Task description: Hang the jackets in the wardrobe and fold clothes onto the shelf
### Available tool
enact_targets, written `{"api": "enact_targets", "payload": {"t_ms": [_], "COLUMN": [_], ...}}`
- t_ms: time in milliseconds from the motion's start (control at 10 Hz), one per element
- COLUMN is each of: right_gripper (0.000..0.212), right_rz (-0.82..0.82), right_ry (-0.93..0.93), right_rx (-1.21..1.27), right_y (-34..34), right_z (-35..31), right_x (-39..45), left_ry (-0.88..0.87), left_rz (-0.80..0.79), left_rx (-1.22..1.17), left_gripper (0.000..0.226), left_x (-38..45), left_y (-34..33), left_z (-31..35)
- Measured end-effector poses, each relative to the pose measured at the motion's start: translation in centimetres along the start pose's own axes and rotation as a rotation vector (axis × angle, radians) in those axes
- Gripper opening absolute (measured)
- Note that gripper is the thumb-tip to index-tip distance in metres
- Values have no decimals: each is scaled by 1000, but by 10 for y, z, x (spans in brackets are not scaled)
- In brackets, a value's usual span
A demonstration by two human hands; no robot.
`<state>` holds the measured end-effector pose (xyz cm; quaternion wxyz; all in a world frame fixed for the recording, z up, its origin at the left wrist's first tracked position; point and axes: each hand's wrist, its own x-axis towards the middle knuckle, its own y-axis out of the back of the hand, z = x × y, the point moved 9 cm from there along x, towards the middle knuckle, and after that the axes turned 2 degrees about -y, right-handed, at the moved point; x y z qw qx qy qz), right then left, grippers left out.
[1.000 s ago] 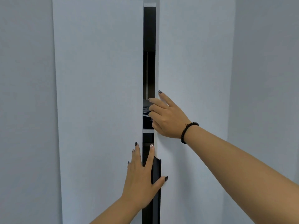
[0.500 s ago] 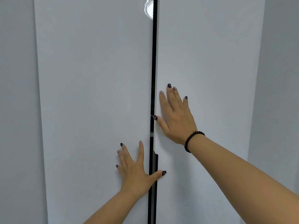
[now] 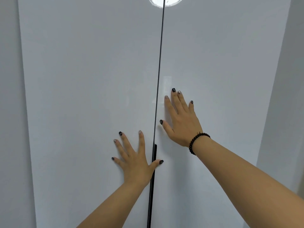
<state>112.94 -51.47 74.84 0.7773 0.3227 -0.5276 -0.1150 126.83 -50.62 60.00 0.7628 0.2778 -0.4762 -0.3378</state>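
Hands (image 3: 158, 142) flat on wardrobe doors (image 3: 92, 79)

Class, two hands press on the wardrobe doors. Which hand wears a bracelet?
The right hand, flat on the right door, has a dark beaded bracelet at its wrist. The left hand has a bare wrist.

Even, cool indoor light fills the view, bright but soft. A round white glare spot (image 3: 165, 1) burns out at 12 o'clock on the glossy doors (image 3: 92, 96) (a reflected ceiling lamp, by its shape). Faint shadows hug both hands. Straight edges splay outward toward 6 o'clock.
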Motion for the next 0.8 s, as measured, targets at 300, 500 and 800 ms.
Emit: {"api": "enact_targets", "payload": {"t_ms": [300, 500, 800], "right_gripper": [75, 72, 76], "right_rz": [-9, -70, -194], "right_ry": [36, 39, 56], "right_rx": [-43, 2, -52], "right_y": [-12, -15, -37], "right_z": [5, 3, 47], "right_x": [-3, -14, -106], "left_ry": [37, -22, -133], "left_rz": [34, -46, -222], "left_rx": [101, 254, 526], "left_gripper": [120, 119, 97], "left_x": [1, -5, -31], "left_y": [-3, 8, 51], "left_z": [-2, -8, -1]}}
